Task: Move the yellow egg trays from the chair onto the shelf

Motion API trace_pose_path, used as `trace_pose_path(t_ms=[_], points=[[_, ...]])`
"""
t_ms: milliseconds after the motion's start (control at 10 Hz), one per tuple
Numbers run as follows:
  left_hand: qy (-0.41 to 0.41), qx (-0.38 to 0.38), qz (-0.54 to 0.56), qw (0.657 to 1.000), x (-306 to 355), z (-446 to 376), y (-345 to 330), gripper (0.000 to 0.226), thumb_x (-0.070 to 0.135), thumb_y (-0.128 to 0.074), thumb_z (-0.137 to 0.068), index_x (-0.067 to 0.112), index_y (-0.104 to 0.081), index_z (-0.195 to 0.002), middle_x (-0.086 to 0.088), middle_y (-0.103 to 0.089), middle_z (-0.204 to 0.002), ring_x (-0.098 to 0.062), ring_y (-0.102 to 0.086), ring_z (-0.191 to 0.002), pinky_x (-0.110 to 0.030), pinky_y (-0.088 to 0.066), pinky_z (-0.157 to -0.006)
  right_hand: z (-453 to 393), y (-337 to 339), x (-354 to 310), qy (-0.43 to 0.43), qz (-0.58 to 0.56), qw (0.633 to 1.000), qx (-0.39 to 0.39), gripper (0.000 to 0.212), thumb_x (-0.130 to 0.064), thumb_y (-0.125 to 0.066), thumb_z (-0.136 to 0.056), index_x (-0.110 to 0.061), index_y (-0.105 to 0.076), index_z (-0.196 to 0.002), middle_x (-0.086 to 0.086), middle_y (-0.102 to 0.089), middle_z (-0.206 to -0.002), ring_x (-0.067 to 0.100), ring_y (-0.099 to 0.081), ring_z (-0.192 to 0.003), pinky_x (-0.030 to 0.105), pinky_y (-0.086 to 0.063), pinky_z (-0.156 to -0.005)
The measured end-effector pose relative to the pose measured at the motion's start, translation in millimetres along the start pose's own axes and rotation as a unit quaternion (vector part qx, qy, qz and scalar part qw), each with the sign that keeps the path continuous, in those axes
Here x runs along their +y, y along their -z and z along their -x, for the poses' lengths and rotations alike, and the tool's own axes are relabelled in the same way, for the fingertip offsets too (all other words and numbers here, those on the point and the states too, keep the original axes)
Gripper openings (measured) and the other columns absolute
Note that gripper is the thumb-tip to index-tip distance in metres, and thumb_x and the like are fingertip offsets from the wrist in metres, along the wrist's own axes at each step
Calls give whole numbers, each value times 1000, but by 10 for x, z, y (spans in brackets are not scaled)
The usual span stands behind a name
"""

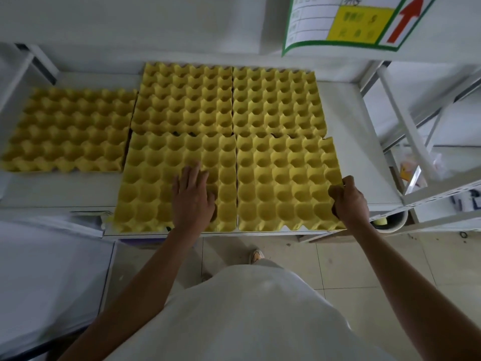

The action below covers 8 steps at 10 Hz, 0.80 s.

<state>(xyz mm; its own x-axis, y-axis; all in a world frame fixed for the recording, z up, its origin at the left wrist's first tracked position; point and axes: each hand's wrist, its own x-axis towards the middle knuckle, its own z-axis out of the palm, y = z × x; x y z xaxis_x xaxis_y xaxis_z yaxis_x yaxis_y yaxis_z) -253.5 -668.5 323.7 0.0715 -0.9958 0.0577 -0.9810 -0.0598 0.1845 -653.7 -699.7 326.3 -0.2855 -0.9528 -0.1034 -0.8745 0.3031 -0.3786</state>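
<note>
Several yellow egg trays lie on the white shelf (348, 142). The front right tray (281, 183) sits at the shelf's front edge, and my right hand (348, 199) grips its right rim. The front left tray (151, 183) lies beside it, with my left hand (192, 196) pressed flat on it, fingers spread. Behind them lie the back middle tray (184, 100) and the back right tray (278, 102). A lower tray (70, 128) rests at the far left. No chair is in view.
A green-bordered sign with a red arrow (364, 19) hangs above the shelf. White shelf posts (406, 121) and a second rack stand at the right. A white surface (49, 277) is at the lower left. Tiled floor (364, 261) lies below.
</note>
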Motion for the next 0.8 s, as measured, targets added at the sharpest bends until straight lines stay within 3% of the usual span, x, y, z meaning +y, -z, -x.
trace_pose_path(t_ms=[100, 200, 400, 500, 600, 700, 800], points=[[-4, -3, 15, 1000, -3, 25, 28, 53, 30, -47, -92, 19, -51, -144, -2, -29, -169, -28, -27, -157, -56, -25, -126, -11, 25, -20, -9, 16, 1000, -8, 16, -25, -45, -107, -11, -41, -113, 25, -69, -105, 44, -67, -90, 52, -56, -74], [-1, -11, 42, 999, -17, 26, 81, 56, 28, -57, -91, 17, -50, -146, -4, -32, -169, -28, -28, -157, -55, -25, -126, -22, 81, -48, -29, 35, 999, -16, 18, -26, -47, -105, -11, -46, -114, 22, -69, -107, 37, -63, -87, 43, -50, -71], [-1, -2, 158, 987, -94, 45, 214, 56, 24, -62, -93, 11, -49, -145, -8, -37, -165, -28, -33, -154, -53, -31, -123, -42, 257, -254, -79, 52, 993, -65, 30, -30, -56, -86, -8, -60, -107, 16, -65, -102, 35, -59, -87, 40, -46, -73], [-26, -1, 157, 987, -148, 98, 216, 59, 22, -61, -93, 10, -47, -149, -9, -35, -166, -28, -30, -156, -54, -27, -126, -29, 301, -300, -91, 75, 989, -93, 36, -28, -52, -89, -4, -61, -115, 19, -62, -115, 34, -56, -96, 43, -49, -82], [-24, -7, 144, 989, -193, 246, 255, 61, 24, -60, -94, 12, -44, -152, -7, -31, -169, -29, -24, -158, -52, -23, -128, 123, 336, -408, -86, 94, 990, -53, 45, -26, -51, -93, -2, -51, -130, 23, -51, -131, 41, -51, -118, 52, -46, -97], [-17, -24, 120, 992, -206, 347, 319, 63, 33, -59, -97, 16, -40, -155, -6, -25, -171, -31, -22, -158, -54, -27, -125, 254, 360, -661, 29, 138, 990, 0, 54, -29, -51, -96, -4, -43, -144, 22, -44, -143, 40, -44, -130, 51, -41, -105], [-13, -70, 43, 997, -196, 286, 547, 67, 40, -55, -100, 15, -34, -159, -7, -19, -173, -29, -18, -160, -52, -26, -125, 312, 482, -1047, 157, 168, 973, -15, 64, -37, -51, -99, -7, -38, -153, 21, -34, -159, 38, -32, -147, 48, -31, -119]])
